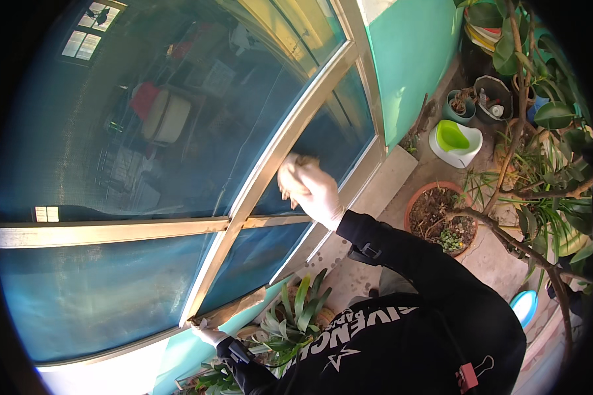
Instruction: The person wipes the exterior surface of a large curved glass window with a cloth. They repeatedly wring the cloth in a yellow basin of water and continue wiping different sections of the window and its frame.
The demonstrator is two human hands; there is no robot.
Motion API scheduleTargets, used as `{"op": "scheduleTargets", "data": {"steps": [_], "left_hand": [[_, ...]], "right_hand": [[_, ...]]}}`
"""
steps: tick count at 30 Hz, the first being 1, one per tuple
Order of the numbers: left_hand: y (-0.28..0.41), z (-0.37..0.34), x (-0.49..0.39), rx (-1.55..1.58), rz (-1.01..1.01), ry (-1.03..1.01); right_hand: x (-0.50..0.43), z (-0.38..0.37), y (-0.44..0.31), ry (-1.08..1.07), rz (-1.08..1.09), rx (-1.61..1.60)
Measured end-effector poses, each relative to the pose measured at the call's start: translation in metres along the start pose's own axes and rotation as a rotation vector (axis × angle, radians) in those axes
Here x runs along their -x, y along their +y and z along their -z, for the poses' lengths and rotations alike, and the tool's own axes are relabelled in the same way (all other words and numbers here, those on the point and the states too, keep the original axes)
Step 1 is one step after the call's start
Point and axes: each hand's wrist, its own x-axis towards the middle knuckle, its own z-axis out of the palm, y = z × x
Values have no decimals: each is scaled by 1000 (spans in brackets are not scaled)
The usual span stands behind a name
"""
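My right hand (310,186), in a pale glove, is at the right side of the slanted metal window bar (287,126), in front of the dark pane. Motion blurs its bent fingers, and a tan patch shows at their upper edge; whether that is a held cloth or part of the glove is unclear. Lower down, my left hand (208,334), gloved too, has its fingertips at the bottom end of the bar, by the window sill (242,305). Whether it grips anything there is too small to make out. A bluish mesh screen or pane (108,291) fills the lower left section.
Strap-leaved potted plants (301,306) crowd beneath the sill. A round terracotta pot (409,212) stands on the paved floor to my right. Farther back are a white and green plastic potty (462,153) and a dark bucket (499,111). Tree branches (496,224) reach in from the right.
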Motion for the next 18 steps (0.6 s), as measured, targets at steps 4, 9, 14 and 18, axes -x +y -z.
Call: {"op": "scheduleTargets", "data": {"steps": [4, 9, 14, 18], "left_hand": [[1, 0, -2, 103, 14, -45], [1, 7, -4, 50, -1, -109], [-7, 14, -15, 79, 14, -137], [-10, 21, -28, 60, 23, -207]], "right_hand": [[4, 19, 18, -89, -194, 39], [-60, 61, 80, 356, -248, 102], [-110, 89, 112, 358, -11, 377], [-107, 91, 147, 433, -176, -162]]}}
